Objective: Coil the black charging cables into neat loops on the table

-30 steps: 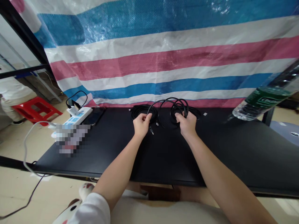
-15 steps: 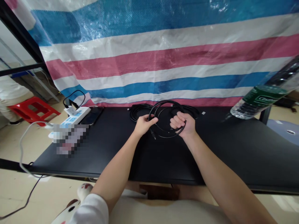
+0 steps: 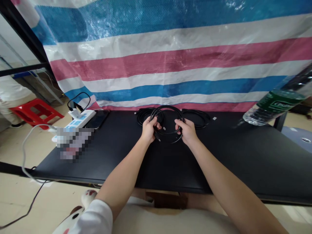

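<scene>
A black cable is wound into a round coil of loops, held up over the table between my two hands. My left hand is closed around the coil's left side, the thumb lying over the strands. A connector end hangs just below those fingers. On the coil's right side, my right hand pinches the loops between thumb and curled fingers. Behind my left hand a second black cable coil lies on the table, partly hidden. Another coiled black cable rests behind and right of my right hand.
The black table backs onto a striped plastic sheet. At left are a white power strip with plugs and a dark phone. A tilted water bottle is at right. A red stool stands beyond, near a person.
My right hand has moved left and turned, its fist loosening into a pinch on the coil. The loops are gathered into a smaller, tidier ring. My left hand has closed further around them.
</scene>
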Motion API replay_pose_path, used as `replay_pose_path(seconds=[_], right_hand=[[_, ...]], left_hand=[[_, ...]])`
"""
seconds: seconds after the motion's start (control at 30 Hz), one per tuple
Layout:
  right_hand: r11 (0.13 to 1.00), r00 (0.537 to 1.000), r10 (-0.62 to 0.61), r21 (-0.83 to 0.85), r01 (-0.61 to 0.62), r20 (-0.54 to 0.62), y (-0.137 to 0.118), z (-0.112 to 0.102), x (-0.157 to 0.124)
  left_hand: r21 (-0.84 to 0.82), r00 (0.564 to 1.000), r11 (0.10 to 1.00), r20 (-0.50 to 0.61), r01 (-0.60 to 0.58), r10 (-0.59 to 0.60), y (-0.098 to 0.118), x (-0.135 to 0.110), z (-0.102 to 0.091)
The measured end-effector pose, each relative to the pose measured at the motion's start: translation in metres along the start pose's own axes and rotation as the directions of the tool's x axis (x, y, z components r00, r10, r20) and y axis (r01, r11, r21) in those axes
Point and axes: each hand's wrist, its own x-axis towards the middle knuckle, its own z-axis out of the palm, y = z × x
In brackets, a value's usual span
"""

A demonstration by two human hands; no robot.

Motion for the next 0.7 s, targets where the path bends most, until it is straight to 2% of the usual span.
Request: replay_pose_path(seconds=[0.1, 0.2, 0.27, 0.33, 0.43, 0.5, 0.6, 0.7], right_hand=[[0.99, 0.999, -0.041, -0.133, 0.041, 0.002, 0.005, 0.003, -0.001], [0.934, 0.984, -0.176, -0.322, 0.155, -0.037, 0.01, 0.007, -0.003], [0.845, 0.96, -0.274, -0.491, 0.21, -0.061, 0.012, 0.01, -0.001], [0.71, 0.953, -0.294, -0.683, 0.171, -0.067, 0.01, 0.014, 0.003], [0.454, 0.983, -0.17, -0.891, 0.02, -0.064, 0.0, 0.025, 0.016], [0.332, 0.997, -0.065, -0.943, -0.021, -0.045, -0.009, 0.036, 0.026], [0.265, 1.0, 0.02, -0.964, -0.023, -0.018, -0.019, 0.055, 0.041], [0.251, 0.999, 0.036, -0.967, -0.045, -0.038, -0.019, 0.07, 0.054]], left_hand=[[-0.114, 0.997, 0.993, -0.081, -0.001, -0.008, 0.005, 0.001, -0.002], [-0.177, 0.99, 0.984, -0.133, 0.031, -0.055, 0.007, 0.002, -0.006], [-0.2, 0.982, 0.979, -0.168, 0.045, -0.08, 0.008, 0.004, -0.009], [-0.197, 0.977, 0.98, -0.199, 0.033, -0.073, 0.009, 0.007, -0.012], [-0.131, 0.972, 0.991, -0.234, -0.035, 0.004, 0.011, 0.014, -0.018], [-0.032, 0.962, 0.995, -0.258, -0.098, 0.086, 0.012, 0.019, -0.023], [0.174, 0.927, 0.964, -0.284, -0.201, 0.245, 0.01, 0.028, -0.033], [0.451, 0.884, 0.857, -0.255, -0.25, 0.392, 0.005, 0.033, -0.046]])
